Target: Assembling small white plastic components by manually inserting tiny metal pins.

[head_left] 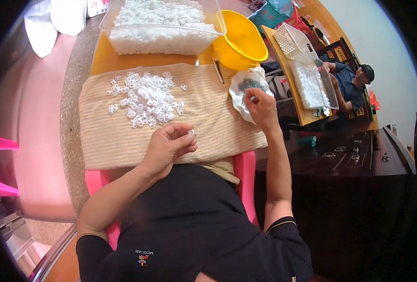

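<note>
My left hand (167, 146) is pinched around a small white plastic piece (192, 133), held just above the striped cloth (112, 148). Beyond it lies a loose pile of similar white pieces (147, 96), each with two holes. On the right, my right hand (264, 110) reaches over a white scalloped dish (235, 99) that holds many tiny grey parts (250, 84). Its thumb and fingers are closed together at the dish, and whatever may be between them is too small to make out.
A clear tub (106, 29) full of white pieces stands at the back, beside a yellow bucket (259, 50). Tweezers (218, 70) lie near the bucket. At the far right, a person (349, 84) sits by another clear bin (333, 101). A pink stool (1, 141) stands left.
</note>
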`<state>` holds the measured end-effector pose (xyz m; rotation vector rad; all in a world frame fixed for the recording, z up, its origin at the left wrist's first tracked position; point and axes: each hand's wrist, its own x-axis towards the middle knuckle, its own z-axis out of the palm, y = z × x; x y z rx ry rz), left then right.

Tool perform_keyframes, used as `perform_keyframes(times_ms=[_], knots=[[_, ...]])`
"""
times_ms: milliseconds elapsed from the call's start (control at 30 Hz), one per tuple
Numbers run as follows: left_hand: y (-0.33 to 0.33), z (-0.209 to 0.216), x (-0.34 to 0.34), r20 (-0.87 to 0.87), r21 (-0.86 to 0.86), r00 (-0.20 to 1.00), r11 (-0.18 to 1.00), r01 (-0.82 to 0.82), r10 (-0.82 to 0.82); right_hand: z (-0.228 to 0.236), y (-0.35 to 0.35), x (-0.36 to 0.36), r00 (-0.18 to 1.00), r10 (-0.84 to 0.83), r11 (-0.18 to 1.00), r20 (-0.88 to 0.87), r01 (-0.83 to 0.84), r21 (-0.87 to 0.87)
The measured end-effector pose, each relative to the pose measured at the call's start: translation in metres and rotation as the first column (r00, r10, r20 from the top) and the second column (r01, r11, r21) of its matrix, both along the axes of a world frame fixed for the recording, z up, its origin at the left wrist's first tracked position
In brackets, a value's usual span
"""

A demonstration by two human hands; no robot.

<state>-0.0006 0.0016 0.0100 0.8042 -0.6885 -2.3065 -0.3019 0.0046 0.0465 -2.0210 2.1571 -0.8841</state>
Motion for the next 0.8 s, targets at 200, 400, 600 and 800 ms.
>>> perform_keyframes(times_ms=[200, 400, 600, 800], knots=[[-0.001, 0.000, 0.001, -0.012, 0.000, 1.000, 1.000, -0.001, 0.001, -0.002, -0.016, -0.007, 0.967, 0.077, 0.996, -0.245, -0.066, 0.052], [-0.001, -0.002, 0.001, -0.022, 0.002, 1.000, 1.000, 0.002, -0.002, -0.003, -0.026, -0.005, 0.945, 0.123, 0.985, -0.305, -0.079, 0.151], [-0.001, 0.000, 0.001, -0.021, 0.008, 1.000, 1.000, -0.003, 0.003, -0.003, -0.036, -0.011, 0.911, 0.188, 0.968, -0.366, -0.110, 0.224], [-0.001, -0.001, 0.001, -0.020, 0.010, 1.000, 1.000, -0.006, 0.006, -0.001, -0.035, -0.012, 0.936, 0.171, 0.968, -0.307, -0.102, 0.227]])
